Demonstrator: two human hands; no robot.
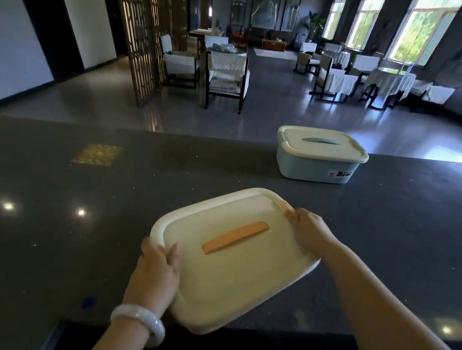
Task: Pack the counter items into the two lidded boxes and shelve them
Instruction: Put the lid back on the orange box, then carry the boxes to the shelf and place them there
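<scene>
Cream box (234, 262) with orange handle (235, 238), lid on, gripped at both ends near the counter's (59, 190) front edge: left hand (157, 273) at the near-left end, right hand (309, 229) by the far-right latch (286, 206). Blue box (320, 156), lidded, at the counter's far edge, well apart. White bangle (139, 323) on left wrist.

A dark, speckled counter (59, 190) reflects ceiling lights at the edge of a dim dining hall; beyond it stand white-cushioned chairs (226, 76), cloth-draped tables (389, 79) and a wooden lattice screen (141, 32). Tall windows (420, 29) glow green along the right wall; framed paintings (266, 10) and a potted plant (315, 25) line the far end.
</scene>
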